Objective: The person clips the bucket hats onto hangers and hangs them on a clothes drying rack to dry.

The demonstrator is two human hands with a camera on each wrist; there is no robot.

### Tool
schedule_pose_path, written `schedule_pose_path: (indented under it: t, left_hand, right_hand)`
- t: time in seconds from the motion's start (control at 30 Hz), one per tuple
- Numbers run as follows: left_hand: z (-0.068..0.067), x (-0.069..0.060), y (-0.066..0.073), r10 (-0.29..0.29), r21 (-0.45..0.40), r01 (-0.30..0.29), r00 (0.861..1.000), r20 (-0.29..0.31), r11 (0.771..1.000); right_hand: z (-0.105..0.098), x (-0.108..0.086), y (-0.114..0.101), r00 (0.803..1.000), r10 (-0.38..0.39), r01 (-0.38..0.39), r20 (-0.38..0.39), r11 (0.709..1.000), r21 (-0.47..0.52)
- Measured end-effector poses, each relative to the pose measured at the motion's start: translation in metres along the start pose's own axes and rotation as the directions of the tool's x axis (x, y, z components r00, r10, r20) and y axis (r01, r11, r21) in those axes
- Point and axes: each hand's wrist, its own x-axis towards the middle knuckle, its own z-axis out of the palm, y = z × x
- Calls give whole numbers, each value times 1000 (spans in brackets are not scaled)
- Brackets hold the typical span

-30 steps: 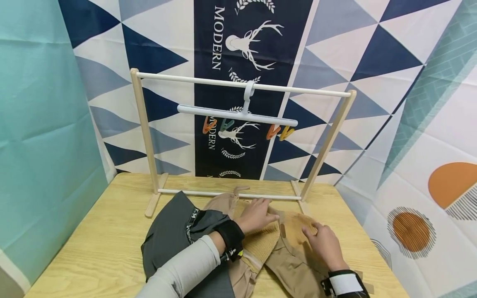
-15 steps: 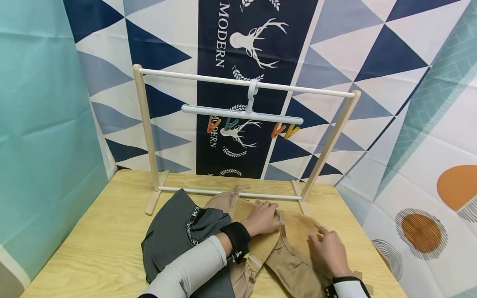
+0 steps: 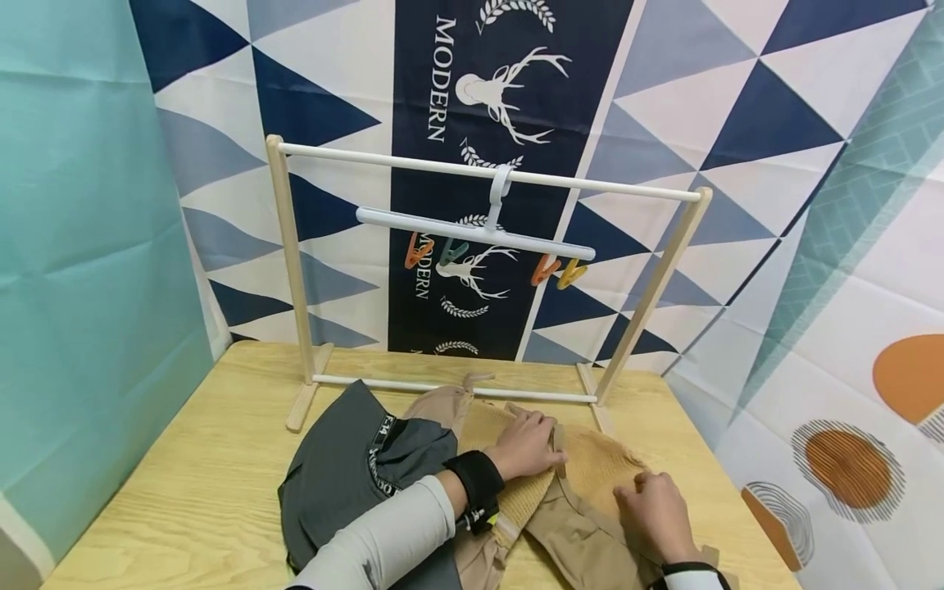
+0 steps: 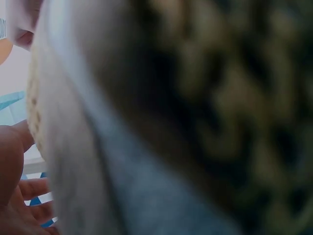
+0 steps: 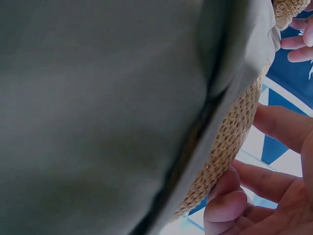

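Tan woven panels (image 3: 596, 465) with khaki cloth (image 3: 578, 533) and pinkish-beige cloth (image 3: 438, 403) lie bunched on the table. My left hand (image 3: 525, 447) grips the woven material beside the strap at the middle, its fingers bent over the edge. Further right, my right hand (image 3: 659, 510) pinches the right woven panel's edge. In the right wrist view, thumb and fingers of my right hand (image 5: 274, 181) hold the woven rim (image 5: 222, 147). The left wrist view is mostly blurred cloth, with my left hand (image 4: 19, 181) behind its edge.
A dark grey cloth piece (image 3: 328, 471) with a lettered band lies left of the tan material. Behind stands a rack (image 3: 652, 287) with a white hanger (image 3: 472, 233) carrying several coloured clips (image 3: 547, 269). The wooden table (image 3: 184, 483) extends to the left.
My left hand has shifted slightly right along the woven material. My right hand has moved a little right and down, its fingers drawing closer together on the panel's edge.
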Motion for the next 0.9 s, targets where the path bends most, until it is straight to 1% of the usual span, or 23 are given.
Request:
schedule_pose_path:
  t: [0.2, 0.3, 0.37, 0.47, 0.63, 0.77, 0.9]
  left_hand:
    - [8, 2, 3, -7, -25, 6, 1000, -15, 1000]
    - [12, 2, 1, -2, -29, 1, 1000, -16, 1000]
    - [13, 1, 0, 4, -20, -5, 1000, -8, 1000]
    - [17, 1, -2, -3, -4, 3, 1000, 7, 1000]
    - [22, 3, -3, -18, 47, 16, 999, 37, 999]
    - [24, 5, -1, -18, 79, 14, 999, 48, 997]
    - [21, 6, 1, -22, 84, 18, 998, 53, 996]
  right_hand:
    - [6, -4, 10, 999, 21, -21, 30, 1000, 3]
    - [10, -5, 12, 1000, 10, -10, 26, 1000, 13]
    - [12, -6, 11, 1000, -1, 1, 17, 1000, 16]
    - [16, -7, 11, 1000, -17, 17, 0, 1000, 11]
    - [19, -5, 11, 1000, -21, 21, 1, 1000, 5]
    - [18, -4, 13, 1000, -15, 14, 24, 1000, 11]
    - [14, -4, 15, 997, -6, 5, 71, 1000, 13]
